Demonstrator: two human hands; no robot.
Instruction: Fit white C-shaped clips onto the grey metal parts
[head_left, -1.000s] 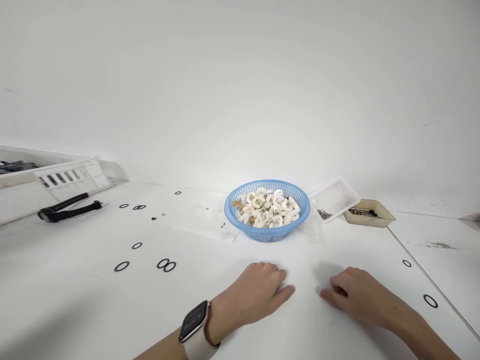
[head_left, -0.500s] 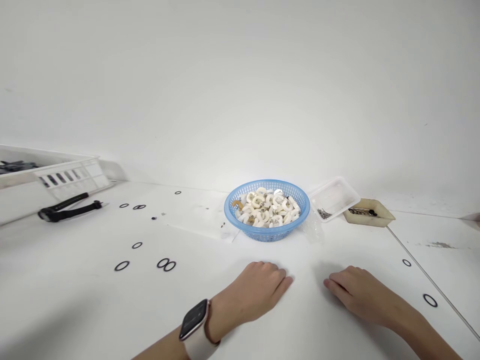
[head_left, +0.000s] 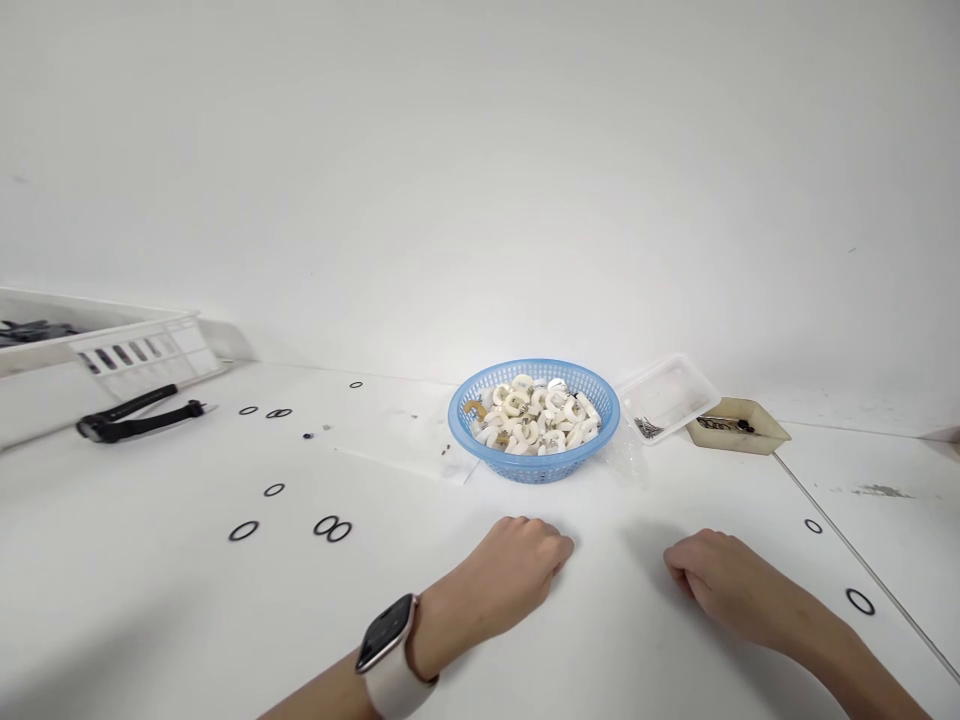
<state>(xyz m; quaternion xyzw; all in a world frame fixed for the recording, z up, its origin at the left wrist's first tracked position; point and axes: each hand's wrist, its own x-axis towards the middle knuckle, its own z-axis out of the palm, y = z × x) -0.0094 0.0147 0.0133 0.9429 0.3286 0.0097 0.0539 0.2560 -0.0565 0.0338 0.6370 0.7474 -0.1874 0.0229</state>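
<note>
Both hands point(head_left: 517, 568) point(head_left: 726, 582), palms hidden, crate point(head_left: 198, 350) cropped

Left hand point(head_left: 510, 568) and right hand point(head_left: 726, 583) curled

The basket point(head_left: 536, 467) is plastic (slightly glossy), the tabletop point(head_left: 300, 610) smooth.

Curling the left hand point(head_left: 517, 565) into a loose fist, drawing in its thumb, stretched out toward the other side a second ago and now tucked close to the fingers, and shifting slightly farther forward. Curling the right hand point(head_left: 712, 575) likewise, folding its thumb inward from an outstretched pose and pulling back a little to the right, widening the gap between both.
</note>
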